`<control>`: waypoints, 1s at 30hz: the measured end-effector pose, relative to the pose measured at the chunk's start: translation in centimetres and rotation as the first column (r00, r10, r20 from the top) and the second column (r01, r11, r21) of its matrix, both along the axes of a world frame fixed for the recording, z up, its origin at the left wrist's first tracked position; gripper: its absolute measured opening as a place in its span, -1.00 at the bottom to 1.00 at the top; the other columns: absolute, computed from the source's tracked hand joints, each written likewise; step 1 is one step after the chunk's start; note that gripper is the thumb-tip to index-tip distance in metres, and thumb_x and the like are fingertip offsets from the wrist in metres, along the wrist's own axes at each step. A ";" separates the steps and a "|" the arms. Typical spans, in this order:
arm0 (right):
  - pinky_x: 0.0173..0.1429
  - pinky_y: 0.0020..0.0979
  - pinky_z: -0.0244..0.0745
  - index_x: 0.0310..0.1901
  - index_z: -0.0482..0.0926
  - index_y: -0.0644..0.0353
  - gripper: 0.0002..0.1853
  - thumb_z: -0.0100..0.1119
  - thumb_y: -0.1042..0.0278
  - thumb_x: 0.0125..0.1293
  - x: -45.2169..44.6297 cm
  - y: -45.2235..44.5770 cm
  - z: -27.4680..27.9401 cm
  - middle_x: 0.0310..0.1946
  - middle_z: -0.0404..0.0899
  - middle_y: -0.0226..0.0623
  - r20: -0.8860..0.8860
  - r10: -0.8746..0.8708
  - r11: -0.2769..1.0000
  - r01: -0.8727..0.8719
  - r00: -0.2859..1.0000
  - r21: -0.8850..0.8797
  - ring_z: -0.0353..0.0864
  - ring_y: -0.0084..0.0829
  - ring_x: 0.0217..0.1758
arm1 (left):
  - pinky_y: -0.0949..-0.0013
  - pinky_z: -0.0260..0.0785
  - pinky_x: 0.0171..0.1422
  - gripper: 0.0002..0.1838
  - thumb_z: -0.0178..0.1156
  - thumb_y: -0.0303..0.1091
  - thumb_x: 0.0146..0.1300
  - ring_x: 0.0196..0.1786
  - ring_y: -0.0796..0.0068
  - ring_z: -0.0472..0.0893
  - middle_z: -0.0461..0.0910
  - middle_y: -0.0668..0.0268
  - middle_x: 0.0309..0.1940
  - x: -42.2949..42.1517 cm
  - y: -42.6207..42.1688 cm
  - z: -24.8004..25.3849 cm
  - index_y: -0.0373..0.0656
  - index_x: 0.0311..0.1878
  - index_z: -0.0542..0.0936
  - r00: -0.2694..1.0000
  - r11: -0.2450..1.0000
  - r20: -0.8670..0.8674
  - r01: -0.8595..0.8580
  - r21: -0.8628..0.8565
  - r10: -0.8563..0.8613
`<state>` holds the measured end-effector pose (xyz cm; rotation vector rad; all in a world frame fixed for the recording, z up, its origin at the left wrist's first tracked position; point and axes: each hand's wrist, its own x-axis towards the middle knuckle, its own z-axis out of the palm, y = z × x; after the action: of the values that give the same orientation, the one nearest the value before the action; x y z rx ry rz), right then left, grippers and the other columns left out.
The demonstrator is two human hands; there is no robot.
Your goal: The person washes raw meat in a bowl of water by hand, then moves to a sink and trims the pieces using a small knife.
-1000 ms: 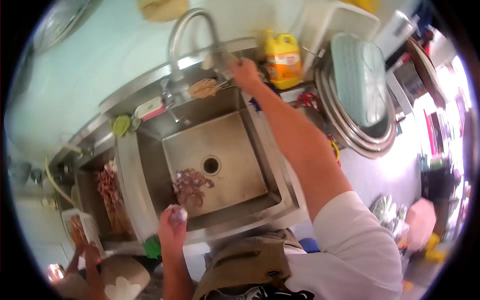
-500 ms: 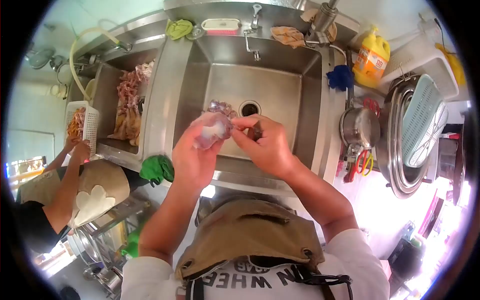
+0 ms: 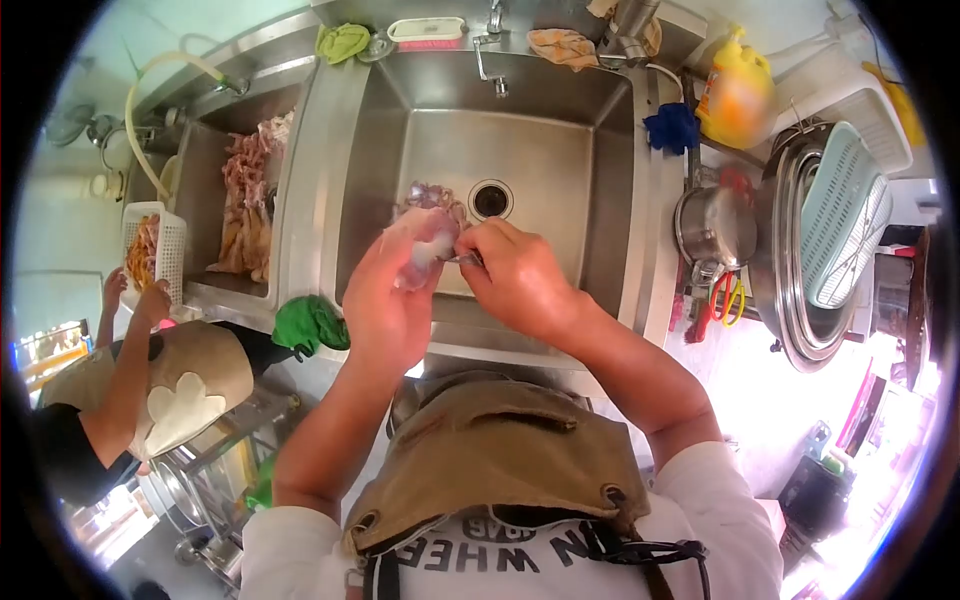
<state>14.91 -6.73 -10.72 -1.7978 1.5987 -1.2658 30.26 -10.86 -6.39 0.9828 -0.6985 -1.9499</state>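
Meat piece (image 3: 432,246) sits grasped in curled left fingers (image 3: 388,256), right fingers (image 3: 487,240) clenched on a small tool (image 3: 466,260).

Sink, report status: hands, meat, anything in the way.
Left hand holding pale meat. Right hand at its edge, gripping thin object, mostly hidden. More pieces near drain. No obstruction seen.

The right fingers (image 3: 484,243) have moved from behind the sink (image 3: 550,150) to the pale meat (image 3: 432,248).

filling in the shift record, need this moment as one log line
left hand: holds pale meat | right hand: pinches small tool, type unclear, at pale meat | sink: more meat pieces near drain
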 end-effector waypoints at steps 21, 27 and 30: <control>-0.43 -0.39 0.43 -0.12 0.63 0.20 -0.69 0.30 0.63 0.04 -0.2 0.2 0.7 -0.40 0.48 -0.28 0.013 0.095 0.986 -0.092 0.995 -0.136 0.51 -0.34 -0.46 | 0.31 0.38 0.13 -0.65 -0.05 -0.23 0.47 -0.11 0.47 0.53 0.56 0.28 -0.19 -0.3 -0.4 0.2 -0.28 0.09 0.54 0.995 0.987 0.024 0.098 0.125 -0.102; -0.48 -0.33 0.41 -0.29 0.58 0.19 -0.74 0.29 0.65 -0.09 -0.9 0.2 0.4 -0.44 0.44 -0.29 -0.175 0.075 0.966 -0.115 0.982 -0.231 0.47 -0.30 -0.50 | 0.37 0.42 -0.02 -0.68 -0.02 -0.20 0.47 -0.30 0.52 0.48 0.42 0.42 -0.46 -1.6 0.3 0.1 -0.25 0.02 0.56 0.990 0.978 0.136 0.006 0.207 -0.035; -0.48 -0.39 0.38 -0.35 0.55 0.21 -0.80 0.29 0.64 -0.05 -0.9 0.2 0.3 -0.46 0.43 -0.31 -0.008 0.094 0.975 -0.093 0.996 -0.201 0.44 -0.38 -0.53 | 0.30 0.44 0.00 -0.68 -0.03 -0.19 0.47 -0.23 0.47 0.54 0.53 0.36 -0.36 -0.4 -0.2 -1.9 -0.24 -0.01 0.56 0.993 0.975 0.088 0.055 0.214 -0.075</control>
<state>14.04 -6.48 -10.44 -1.9673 1.4098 -1.4270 29.85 -11.03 -8.30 1.2024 -0.5910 -2.0774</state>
